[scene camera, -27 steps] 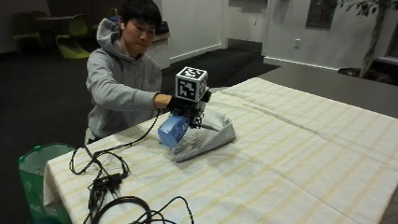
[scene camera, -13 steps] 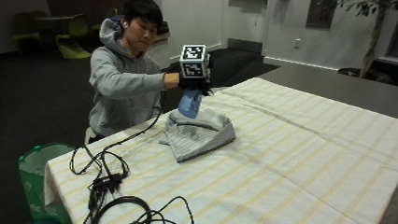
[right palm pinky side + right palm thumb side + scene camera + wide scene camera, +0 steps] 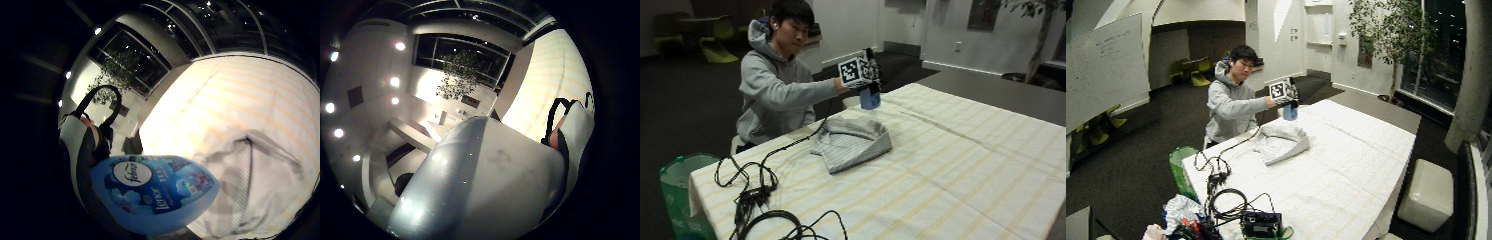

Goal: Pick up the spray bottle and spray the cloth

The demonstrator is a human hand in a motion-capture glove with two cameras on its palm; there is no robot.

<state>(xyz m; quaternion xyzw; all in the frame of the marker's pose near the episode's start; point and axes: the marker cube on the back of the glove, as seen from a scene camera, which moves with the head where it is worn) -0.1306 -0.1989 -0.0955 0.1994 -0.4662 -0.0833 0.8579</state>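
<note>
A person seated at the table's far edge holds a blue spray bottle point(image 3: 870, 96) in the air with the gloved right hand point(image 3: 868, 75), fingers curled round its top. The bottle hangs above and just behind the crumpled grey-white cloth point(image 3: 852, 142) lying on the striped tablecloth point(image 3: 959, 160). In the little finger side palm view the blue labelled bottle point(image 3: 155, 197) sits close to the palm, with the cloth point(image 3: 255, 185) beyond it. The thumb side palm view is filled by the bottle's pale head point(image 3: 485, 185). In the wide outside view the bottle point(image 3: 1290, 111) is raised over the cloth point(image 3: 1280, 143).
Black cables point(image 3: 756, 192) trail over the table's near left corner. A green bin point(image 3: 676, 192) stands on the floor beside that corner. Equipment and more cables point(image 3: 1246, 220) lie at the table's near end. A white stool point(image 3: 1425, 192) stands on the right.
The gloved hand has lifted the blue bottle from beside the cloth up into the air above it. The cloth has stayed in place.
</note>
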